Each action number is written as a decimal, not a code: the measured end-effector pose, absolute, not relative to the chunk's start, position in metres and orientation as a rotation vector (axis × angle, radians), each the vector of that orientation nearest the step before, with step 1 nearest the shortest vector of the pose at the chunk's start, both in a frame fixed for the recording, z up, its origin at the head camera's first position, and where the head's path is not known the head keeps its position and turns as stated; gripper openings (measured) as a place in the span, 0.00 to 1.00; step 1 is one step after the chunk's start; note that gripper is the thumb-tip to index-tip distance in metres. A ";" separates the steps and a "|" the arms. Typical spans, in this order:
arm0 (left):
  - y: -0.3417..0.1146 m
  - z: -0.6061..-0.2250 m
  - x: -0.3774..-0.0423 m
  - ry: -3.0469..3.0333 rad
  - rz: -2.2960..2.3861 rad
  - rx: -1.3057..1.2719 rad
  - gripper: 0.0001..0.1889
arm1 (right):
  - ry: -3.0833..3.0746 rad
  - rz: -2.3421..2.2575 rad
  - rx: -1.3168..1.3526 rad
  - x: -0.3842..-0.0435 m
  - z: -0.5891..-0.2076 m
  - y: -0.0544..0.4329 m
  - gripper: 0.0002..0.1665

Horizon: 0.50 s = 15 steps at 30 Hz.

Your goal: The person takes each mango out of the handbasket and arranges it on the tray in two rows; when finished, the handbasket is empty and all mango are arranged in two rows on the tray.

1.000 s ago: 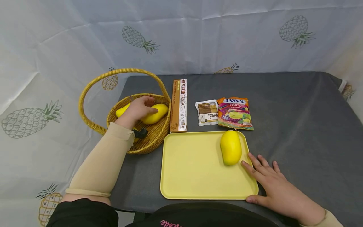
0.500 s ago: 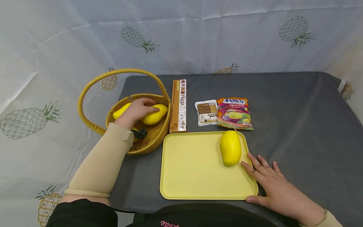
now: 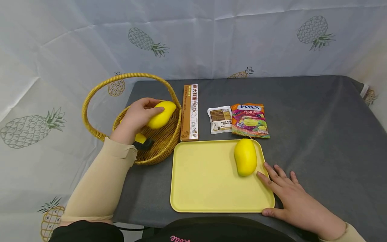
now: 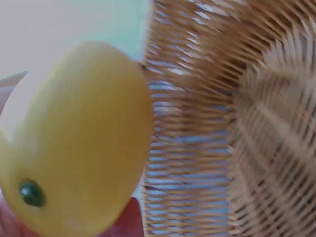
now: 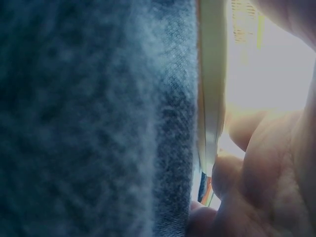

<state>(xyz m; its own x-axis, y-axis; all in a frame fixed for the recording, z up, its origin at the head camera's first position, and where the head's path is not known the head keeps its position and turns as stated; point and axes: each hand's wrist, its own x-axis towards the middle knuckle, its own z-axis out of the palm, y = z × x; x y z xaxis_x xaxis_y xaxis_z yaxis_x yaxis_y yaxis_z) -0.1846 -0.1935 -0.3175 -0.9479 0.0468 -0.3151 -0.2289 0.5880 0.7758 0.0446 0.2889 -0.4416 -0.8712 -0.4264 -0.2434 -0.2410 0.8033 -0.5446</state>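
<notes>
A: Nearest, the right hand (image 3: 291, 196)?
B: Spread flat, fingers straight, at the yellow tray's (image 3: 211, 185) right edge; grips nothing.
A: And the left hand (image 3: 137, 116)?
B: Farther off, grasping a mango (image 3: 162, 115) over the wicker basket (image 3: 160, 157).
A: Handling?
B: Probably light, stiff, slick-skinned; best held across its fat middle, thumb opposing fingers.
A: Beyond?
B: Pasta box (image 3: 189, 112), Fox's candy bag (image 3: 250, 121).
</notes>
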 end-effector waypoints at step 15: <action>-0.159 -0.316 -0.102 2.794 2.065 -0.027 0.23 | 2.633 -0.729 -0.517 0.044 -0.441 0.289 0.68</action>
